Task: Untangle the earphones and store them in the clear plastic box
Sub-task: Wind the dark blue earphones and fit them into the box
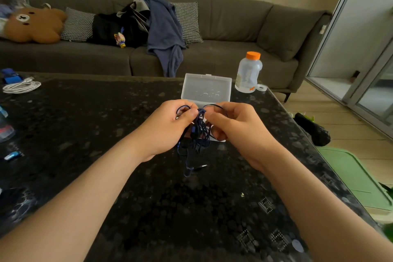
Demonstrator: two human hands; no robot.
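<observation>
Though tangled, earphones (196, 134) vertical, plug (201, 166) at bottom.

A wide-angle camera worn on the person's head looks forward and down over the dark speckled table (95, 125) toward a grey fabric sofa (234, 25). It sits close above the left hand (168, 127) and right hand (238, 127) at mid-frame.

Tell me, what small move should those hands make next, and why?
Probably ease the left hand and right hand apart to loosen a loop: both pinch the earphones, a bunched tangle, and the clear plastic box stands open behind.
</observation>
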